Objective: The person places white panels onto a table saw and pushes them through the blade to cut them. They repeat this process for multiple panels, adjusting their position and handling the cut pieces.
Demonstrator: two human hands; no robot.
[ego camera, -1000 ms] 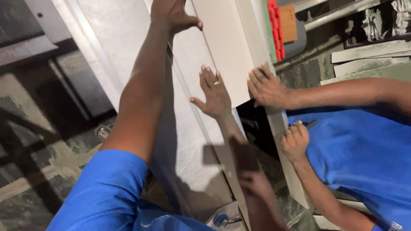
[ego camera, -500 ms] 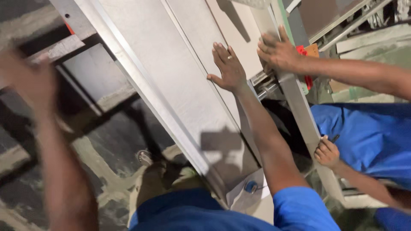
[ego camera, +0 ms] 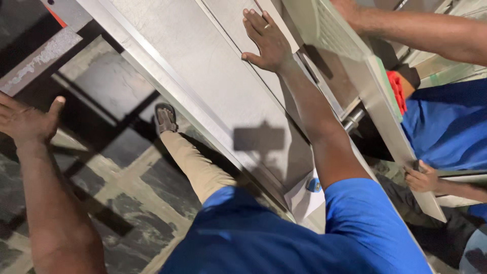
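Observation:
My right hand (ego camera: pixel 266 41) lies flat on a large grey metal panel (ego camera: pixel 203 71), fingers spread, a ring on one finger. It presses the panel and grips nothing. My left hand (ego camera: pixel 26 121) hangs in the air at the far left, palm open and empty, well away from the panel's raised edge (ego camera: pixel 167 86). My blue shirt (ego camera: pixel 284 233) fills the bottom of the view. My leg in beige trousers (ego camera: pixel 195 165) stretches forward to a sandalled foot (ego camera: pixel 165 117) on the floor.
A co-worker in a blue shirt (ego camera: pixel 446 127) stands at the right, one arm (ego camera: pixel 421 33) reaching over a tilted metal frame (ego camera: pixel 365 76), the other hand (ego camera: pixel 423 177) at its lower edge. A red item (ego camera: pixel 395 89) sits behind the frame. Dark patterned floor (ego camera: pixel 122 182) lies left.
My left hand has come off the top of the panel and swung out to the far left. My right hand has stayed flat on the panel. The co-worker's lower hand dropped.

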